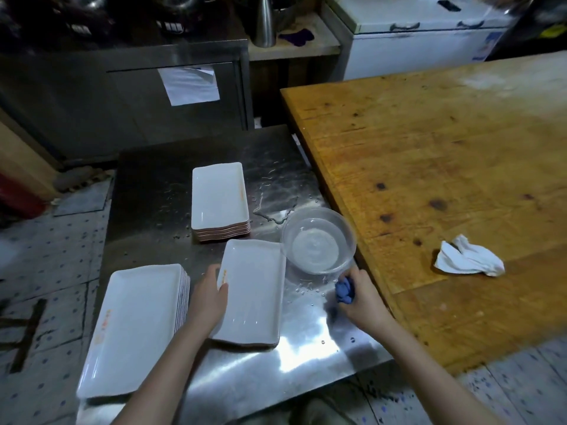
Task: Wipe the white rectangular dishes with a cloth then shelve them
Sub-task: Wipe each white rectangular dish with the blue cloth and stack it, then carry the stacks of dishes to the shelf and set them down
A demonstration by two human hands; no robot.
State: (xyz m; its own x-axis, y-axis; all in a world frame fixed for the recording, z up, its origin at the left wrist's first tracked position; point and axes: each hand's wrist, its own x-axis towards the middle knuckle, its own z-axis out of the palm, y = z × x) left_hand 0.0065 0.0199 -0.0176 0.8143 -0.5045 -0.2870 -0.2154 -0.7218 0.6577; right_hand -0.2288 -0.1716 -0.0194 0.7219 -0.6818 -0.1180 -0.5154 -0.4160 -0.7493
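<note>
Cloth [344, 290] fills right hand [365, 302]; left hand [207, 297] holds dish [256, 296].

**No legible text: blurred marks only**

Nothing can be read at this resolution.
- Single dish [251, 289] on the steel table [153, 185]: small orange print near its left rim, too blurred to read.
- Left stack of dishes [135, 326]: orange marks down the top dish's left side, characters cannot be made out.
- Far stack of dishes [218, 194]: faint orange streak at the right rim, unreadable.
- Paper sheet [188, 85] stuck on the steel cabinet [92, 96] door: any lettering is too blurred to resolve.
- White chest freezer [414, 53]: blue-and-white label [487, 46] at its front right, text too small.
</note>
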